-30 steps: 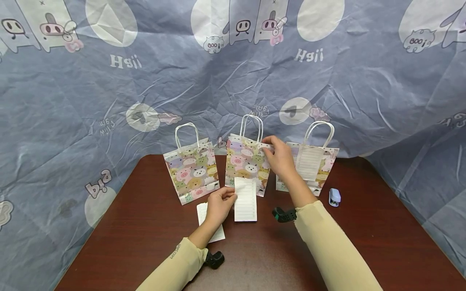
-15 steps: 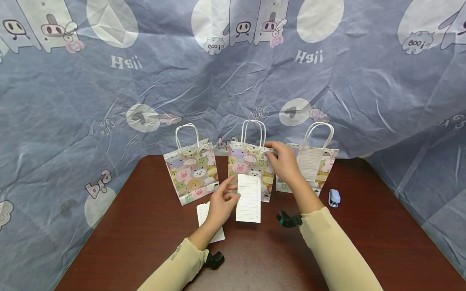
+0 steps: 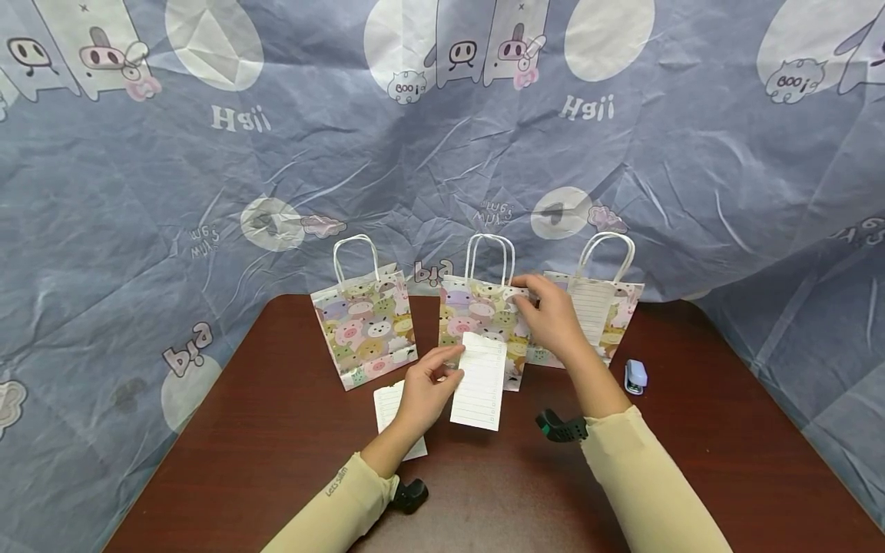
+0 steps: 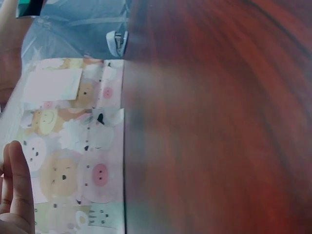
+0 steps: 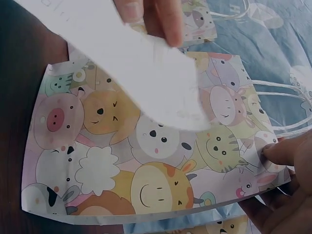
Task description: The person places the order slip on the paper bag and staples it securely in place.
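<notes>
My left hand [image 3: 427, 395] pinches the left edge of a white lined paper slip [image 3: 478, 388], held slightly tilted before the lower part of the middle gift bag [image 3: 477, 307]. That bag is paper, printed with cartoon animals, with white cord handles. At its upper right corner, my right hand [image 3: 549, 313] pinches the edge, thumb [image 5: 278, 152] on the front and fingers behind. Seen from the right wrist, the slip [image 5: 146, 73] covers part of the bag's front, below the left hand's fingers [image 5: 168, 22]. In the left wrist view, left-hand fingers [image 4: 20, 185] overlap the bag [image 4: 63, 170].
A similar bag [image 3: 362, 322] stands left; another [image 3: 618, 307], right, bears a lined slip [image 3: 589, 307] on its front. A second loose slip [image 3: 389, 403] lies under the left forearm. A small light-blue stapler [image 3: 634, 376] sits at the right on the brown table [image 3: 719, 461].
The middle bag has shifted right and toward me with my right hand. My left hand has carried the slip rightward, and the slip now leans a little. The side bags and stapler stayed put.
</notes>
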The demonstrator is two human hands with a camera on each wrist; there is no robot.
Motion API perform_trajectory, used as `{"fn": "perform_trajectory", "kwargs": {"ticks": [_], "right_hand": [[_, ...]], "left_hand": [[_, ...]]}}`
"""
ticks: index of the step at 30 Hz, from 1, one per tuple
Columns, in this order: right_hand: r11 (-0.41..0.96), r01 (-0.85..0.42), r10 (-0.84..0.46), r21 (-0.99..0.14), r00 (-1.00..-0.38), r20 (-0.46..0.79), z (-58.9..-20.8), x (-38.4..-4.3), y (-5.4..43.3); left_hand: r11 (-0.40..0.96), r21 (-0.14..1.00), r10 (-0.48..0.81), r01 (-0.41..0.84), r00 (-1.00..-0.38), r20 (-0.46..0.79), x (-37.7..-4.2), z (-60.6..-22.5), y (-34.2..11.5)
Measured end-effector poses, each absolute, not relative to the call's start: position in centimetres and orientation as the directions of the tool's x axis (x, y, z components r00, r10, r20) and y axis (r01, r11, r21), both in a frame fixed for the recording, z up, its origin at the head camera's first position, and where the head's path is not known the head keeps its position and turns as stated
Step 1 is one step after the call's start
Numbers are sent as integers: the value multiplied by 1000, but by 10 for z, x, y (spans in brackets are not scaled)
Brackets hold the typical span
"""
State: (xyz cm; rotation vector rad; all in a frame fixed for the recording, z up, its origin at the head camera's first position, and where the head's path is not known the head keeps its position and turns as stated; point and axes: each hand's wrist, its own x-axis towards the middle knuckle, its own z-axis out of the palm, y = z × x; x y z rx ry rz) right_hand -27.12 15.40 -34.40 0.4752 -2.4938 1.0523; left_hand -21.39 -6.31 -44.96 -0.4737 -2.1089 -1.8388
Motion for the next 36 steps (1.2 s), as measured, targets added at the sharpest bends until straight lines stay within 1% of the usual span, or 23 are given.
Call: {"fn": "perform_trajectory", "kwargs": {"ticks": [7, 12, 20, 22, 26, 30, 32, 36], "right_hand": [[640, -486, -180, -595, -848, 498, -346, -266, 161], [635, -501, -208, -588, -844, 495, -348, -263, 164], [605, -496, -241, -623, -860, 451, -344, -261, 169], [608, -487, -241, -627, -866, 439, -343, -262, 170], [607, -487, -243, -628, -866, 437, -342, -263, 171], [602, -506, -256, -617, -855, 451, -342, -263, 170], [609, -518, -265, -600, -846, 462, -342, -263, 171], [636, -528, -277, -563, -837, 472, -344, -262, 171]], "left_hand": [[52, 889, 62, 455, -890, 452, -212, -438, -61], [10, 881, 38, 474, -880, 473, -212, -431, -58], [-22, 883, -14, 469, -883, 468, -220, -409, -42], [-19, 880, -26, 474, -880, 474, -222, -401, -37], [46, 857, -86, 513, -853, 515, -218, -386, -29], [128, 827, -144, 547, -815, 561, -216, -382, -26], [151, 812, -149, 564, -799, 583, -217, -384, -26], [149, 788, -139, 597, -777, 614, -214, -386, -27]]}}
